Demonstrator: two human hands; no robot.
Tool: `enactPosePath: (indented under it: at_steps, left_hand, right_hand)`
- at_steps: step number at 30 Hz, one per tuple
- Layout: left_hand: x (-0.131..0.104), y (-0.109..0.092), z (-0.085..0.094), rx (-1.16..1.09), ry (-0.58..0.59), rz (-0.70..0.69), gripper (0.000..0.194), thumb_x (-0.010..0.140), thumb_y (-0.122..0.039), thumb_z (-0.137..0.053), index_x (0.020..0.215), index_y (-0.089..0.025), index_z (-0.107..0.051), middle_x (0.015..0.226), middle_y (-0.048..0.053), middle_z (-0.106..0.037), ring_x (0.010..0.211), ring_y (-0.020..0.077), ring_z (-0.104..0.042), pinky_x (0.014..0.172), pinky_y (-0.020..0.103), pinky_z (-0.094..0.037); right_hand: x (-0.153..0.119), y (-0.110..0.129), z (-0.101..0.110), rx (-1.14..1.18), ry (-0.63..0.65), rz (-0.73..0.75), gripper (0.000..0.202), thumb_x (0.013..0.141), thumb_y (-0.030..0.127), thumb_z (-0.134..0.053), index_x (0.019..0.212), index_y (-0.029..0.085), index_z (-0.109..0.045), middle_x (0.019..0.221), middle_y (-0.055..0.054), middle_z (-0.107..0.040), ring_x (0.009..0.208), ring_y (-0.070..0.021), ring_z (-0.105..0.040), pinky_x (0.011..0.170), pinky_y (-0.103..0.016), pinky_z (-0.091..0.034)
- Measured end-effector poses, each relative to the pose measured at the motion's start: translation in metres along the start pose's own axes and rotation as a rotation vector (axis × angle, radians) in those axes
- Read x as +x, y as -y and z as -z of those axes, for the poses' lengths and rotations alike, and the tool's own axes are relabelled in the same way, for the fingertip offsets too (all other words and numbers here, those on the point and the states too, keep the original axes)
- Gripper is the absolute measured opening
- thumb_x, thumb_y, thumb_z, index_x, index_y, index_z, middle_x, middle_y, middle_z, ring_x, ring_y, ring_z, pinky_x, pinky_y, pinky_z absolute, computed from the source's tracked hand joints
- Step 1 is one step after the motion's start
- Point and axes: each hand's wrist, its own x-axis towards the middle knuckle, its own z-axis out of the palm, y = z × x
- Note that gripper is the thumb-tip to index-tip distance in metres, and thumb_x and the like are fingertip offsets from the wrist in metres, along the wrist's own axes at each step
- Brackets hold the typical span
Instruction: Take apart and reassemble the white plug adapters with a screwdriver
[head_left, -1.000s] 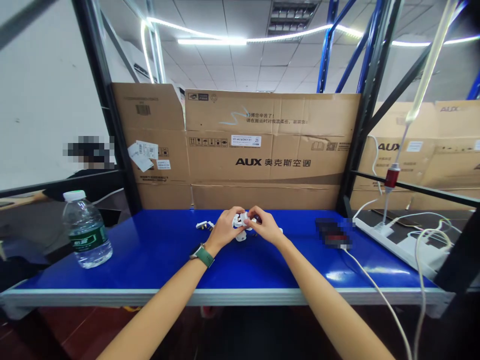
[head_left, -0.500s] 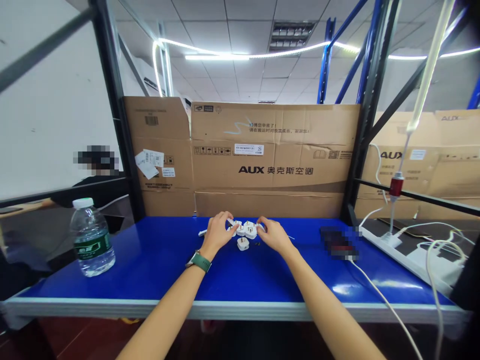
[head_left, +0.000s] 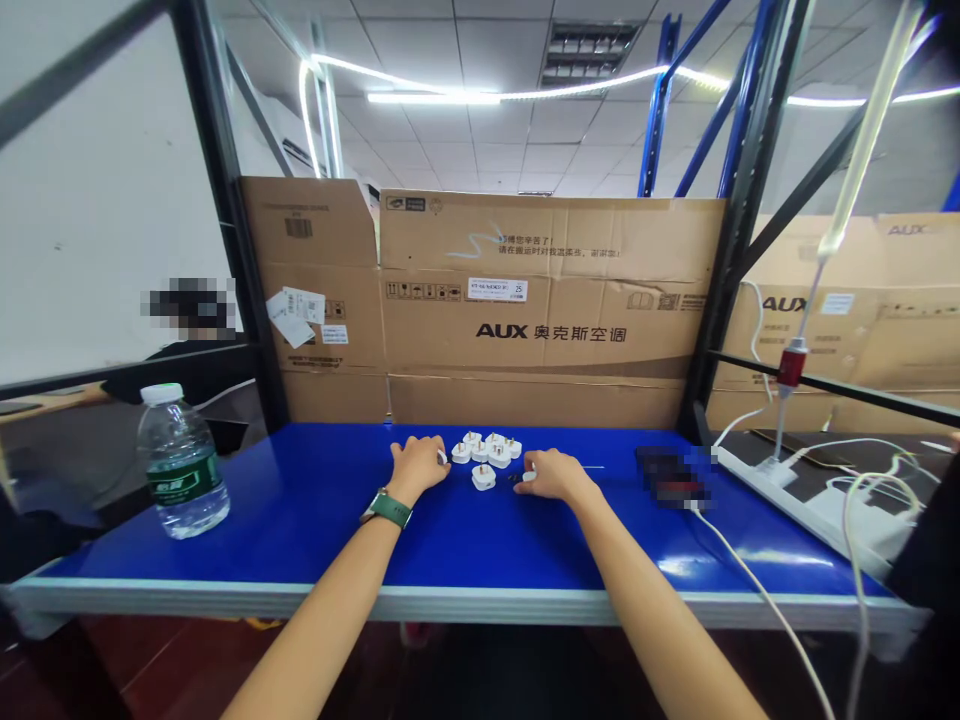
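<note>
Several white plugs (head_left: 498, 457) with brass-coloured pins pointing up lie bunched on the blue tabletop. One more white plug (head_left: 484, 478) sits in front of the bunch. To the left of them, my left hand (head_left: 417, 468) is closed with a small white plastic piece (head_left: 442, 458) at its fingertips. My right hand (head_left: 553, 474), on the right side, pinches another white plastic piece (head_left: 529, 474) low over the table. Tiny dark bits (head_left: 514, 478) lie by its fingertips. The exact kind of either held piece is mostly hidden by my fingers.
A water bottle (head_left: 182, 465) stands at the left. A blurred dark device (head_left: 671, 477) with a white cable lies to the right, near a white power strip (head_left: 795, 510). Cardboard (head_left: 555, 360) walls the table's back. A thin white stick (head_left: 592, 467) lies behind my right hand.
My hands have moved apart and away from the bunched plugs, left hand leftward, right hand slightly right and nearer. More of the plugs now shows. The view has shifted slightly.
</note>
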Motion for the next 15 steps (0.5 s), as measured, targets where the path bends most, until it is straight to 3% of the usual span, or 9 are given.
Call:
enactPosePath:
  at_steps: [3,6,8,12,15]
  left_hand:
    - [0.000,0.001,0.000,0.021,-0.013,0.034,0.025,0.079,-0.036,-0.067,0.099,-0.022,-0.068,0.105,0.012,-0.070,0.109,0.0380,-0.054,0.093,0.054,-0.033]
    - [-0.001,-0.004,0.005,-0.035,-0.102,-0.023,0.034,0.079,-0.037,-0.066,0.109,-0.021,-0.067,0.117,0.014,-0.065,0.112,0.0380,-0.051,0.093,0.051,-0.035]
    - [-0.002,-0.010,0.010,-0.125,-0.147,-0.177,0.031,0.082,-0.027,-0.060,0.112,-0.023,-0.066,0.120,0.010,-0.063,0.113,0.0330,-0.052,0.093,0.046,-0.036]
    - [-0.010,-0.022,0.015,-0.257,-0.010,-0.626,0.051,0.076,-0.011,-0.058,0.122,-0.031,-0.064,0.128,0.004,-0.061,0.120,0.0274,-0.051,0.100,0.040,-0.033]
    - [-0.014,-0.023,0.012,-0.281,0.080,-0.722,0.054,0.076,-0.010,-0.061,0.126,-0.032,-0.063,0.130,0.004,-0.063,0.125,0.0287,-0.049,0.103,0.040,-0.030]
  right_hand:
    - [0.000,0.001,0.001,0.017,-0.024,-0.013,0.047,0.071,0.055,-0.078,0.105,0.024,-0.069,0.104,-0.011,-0.073,0.099,-0.0300,-0.068,0.072,-0.031,-0.044]
    - [0.002,0.004,0.002,0.073,-0.136,-0.029,0.045,0.080,0.061,-0.069,0.105,0.023,-0.067,0.099,-0.011,-0.073,0.093,-0.0285,-0.068,0.067,-0.029,-0.039]
    - [0.004,0.006,0.003,0.137,-0.264,-0.040,0.037,0.092,0.058,-0.056,0.100,0.022,-0.064,0.093,-0.009,-0.072,0.086,-0.0249,-0.067,0.064,-0.028,-0.034]
    - [0.004,0.008,0.008,0.264,-0.573,0.049,0.035,0.103,0.043,-0.038,0.080,0.021,-0.052,0.081,-0.005,-0.065,0.074,-0.0175,-0.058,0.060,-0.028,-0.026]
    - [0.002,0.009,0.011,0.375,-0.731,0.147,0.038,0.103,0.040,-0.037,0.071,0.021,-0.040,0.068,-0.002,-0.053,0.063,-0.0150,-0.046,0.059,-0.030,-0.023]
